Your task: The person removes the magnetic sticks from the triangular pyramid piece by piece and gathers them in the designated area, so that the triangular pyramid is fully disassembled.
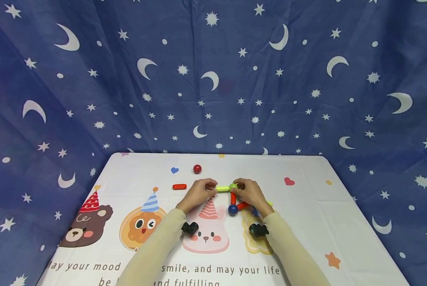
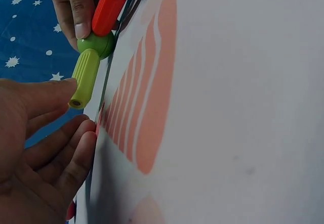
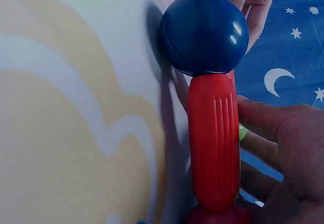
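My left hand (image 1: 200, 194) pinches the free end of a yellow-green rod (image 1: 222, 189) between thumb and finger. That rod's other end meets a green ball (image 1: 233, 186), which my right hand (image 1: 251, 194) grips. From the green ball a red rod (image 1: 233, 198) runs to a blue ball (image 1: 233, 210). A second red rod (image 3: 214, 143) joins the blue ball (image 3: 205, 32) to a dark red ball (image 3: 217, 216), seen in the right wrist view. In the left wrist view, right-hand fingers (image 2: 78, 11) touch the green ball (image 2: 96, 45). My right hand partly hides the structure's right side.
A loose red rod (image 1: 179, 186) lies left of my left hand, and a red ball (image 1: 197, 169) sits farther back. Beside my right wrist, a blue piece (image 1: 255, 211) and a yellow-green piece (image 1: 270, 203) show partly. A starry curtain (image 1: 213, 79) stands behind the printed tablecloth (image 1: 306, 186).
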A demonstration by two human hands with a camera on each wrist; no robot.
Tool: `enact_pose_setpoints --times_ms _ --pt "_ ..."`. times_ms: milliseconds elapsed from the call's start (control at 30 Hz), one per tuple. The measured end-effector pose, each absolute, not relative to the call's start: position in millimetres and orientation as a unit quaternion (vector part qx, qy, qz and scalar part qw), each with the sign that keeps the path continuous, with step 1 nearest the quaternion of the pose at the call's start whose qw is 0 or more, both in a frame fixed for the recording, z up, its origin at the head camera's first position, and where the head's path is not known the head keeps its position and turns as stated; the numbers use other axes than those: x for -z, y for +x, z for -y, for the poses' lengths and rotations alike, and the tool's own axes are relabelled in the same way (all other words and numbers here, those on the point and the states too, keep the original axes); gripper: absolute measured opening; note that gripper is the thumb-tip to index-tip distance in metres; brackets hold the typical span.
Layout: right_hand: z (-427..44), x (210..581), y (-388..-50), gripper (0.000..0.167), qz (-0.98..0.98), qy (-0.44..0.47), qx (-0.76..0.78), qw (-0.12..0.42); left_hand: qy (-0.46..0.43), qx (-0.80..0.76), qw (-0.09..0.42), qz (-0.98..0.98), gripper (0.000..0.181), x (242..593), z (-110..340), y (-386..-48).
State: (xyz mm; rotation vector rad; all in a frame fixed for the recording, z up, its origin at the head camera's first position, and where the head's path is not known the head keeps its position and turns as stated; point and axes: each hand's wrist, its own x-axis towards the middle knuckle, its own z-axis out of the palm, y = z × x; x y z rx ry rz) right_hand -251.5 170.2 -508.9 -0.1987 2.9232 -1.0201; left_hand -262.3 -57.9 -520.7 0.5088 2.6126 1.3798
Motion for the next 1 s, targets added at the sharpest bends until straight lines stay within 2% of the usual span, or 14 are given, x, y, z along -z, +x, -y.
enact_pose_setpoints --times_ms 300,567,1000 --pt "-162 508 -252 0.032 -0.935 -0.084 0.343 0.034 0.175 -0.452 0.081 -0.871 0.030 524 55 -262" --pt "-159 509 -253 0.031 -0.933 -0.091 0.345 0.038 0.174 -0.434 0.083 -0.880 0.018 525 53 -261" --pt "-164 509 -253 0.030 -0.933 -0.099 0.344 0.038 0.177 -0.414 0.085 -0.889 0.019 520 61 -257"
